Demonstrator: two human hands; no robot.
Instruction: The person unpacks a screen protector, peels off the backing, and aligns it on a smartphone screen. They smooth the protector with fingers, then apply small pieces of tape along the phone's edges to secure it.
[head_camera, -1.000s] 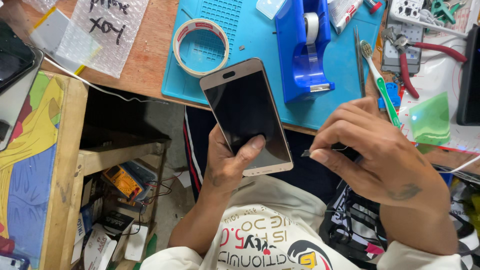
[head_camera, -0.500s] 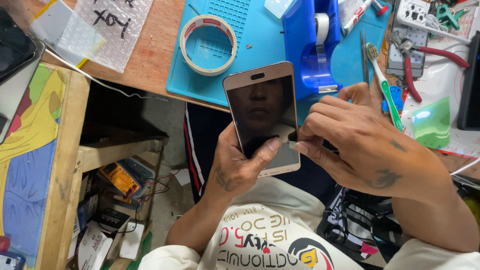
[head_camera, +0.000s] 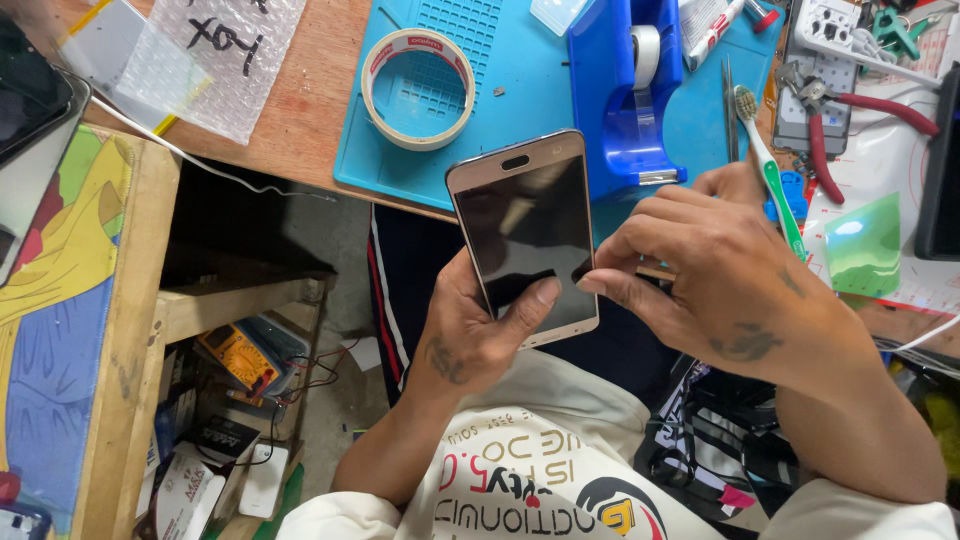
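The left hand (head_camera: 470, 335) grips the phone (head_camera: 525, 235) from below, thumb on its screen. The right hand (head_camera: 720, 270) pinches at the phone's right edge, just below the tape dispenser (head_camera: 625, 90).

glossy glass phone (head_camera: 527, 235); matt wooden table (head_camera: 300, 110)

a: cam setup?
b: single head cam, looks steeply down over the wearer's lap, close in on the left hand (head_camera: 470, 340) and right hand (head_camera: 720, 270).
a: framing?
b: workbench edge with blue mat (head_camera: 520, 110) across the top, wooden shelf (head_camera: 120, 330) on the left, shirt at the bottom. no second view, no overlap.
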